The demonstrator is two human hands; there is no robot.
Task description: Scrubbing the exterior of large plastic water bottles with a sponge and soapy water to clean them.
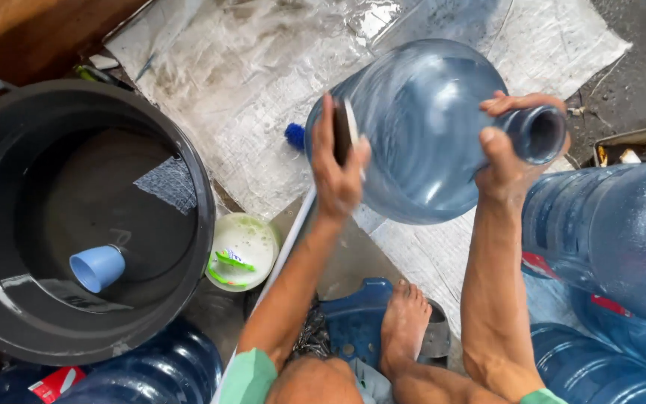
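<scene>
Head view: right hand point(508, 161) grips the blue jug point(420, 135) by its neck — left hand point(338, 168) clamps a scrubber point(347, 131) against its side.

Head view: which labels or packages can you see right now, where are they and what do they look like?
Red and white label: on the dark blue bottle at bottom left, slanted rectangle.
Red label: on the blue bottle at right, beside the right forearm, only a sliver showing.
Red label: lower on the bottles at right, small strip.
White tub: round, by the grey basin, green markings on top.
</scene>
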